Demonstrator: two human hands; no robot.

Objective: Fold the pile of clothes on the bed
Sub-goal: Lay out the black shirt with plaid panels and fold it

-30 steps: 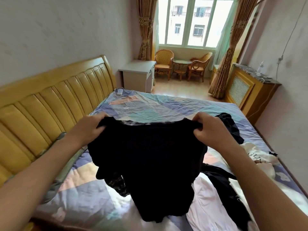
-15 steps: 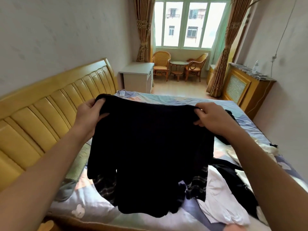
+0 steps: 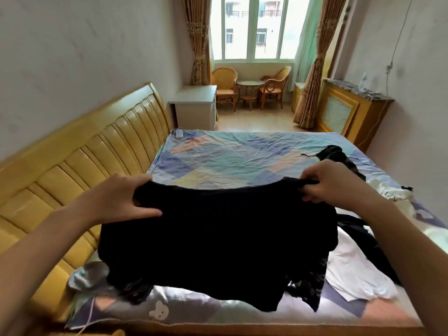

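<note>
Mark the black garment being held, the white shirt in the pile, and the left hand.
black garment (image 3: 218, 238), head view, middle of the hanging front panel.
white shirt (image 3: 351, 275), head view, flat part lying on the bed at right.
left hand (image 3: 116, 197), head view, back of the hand.

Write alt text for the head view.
Both hands, left hand and right hand, grip the top edge of a black top spread over a bed. More clothes lie at right; a window is behind.

black top (image 3: 218, 238), pastel patchwork sheet (image 3: 242, 156), yellow headboard (image 3: 80, 161)
</note>
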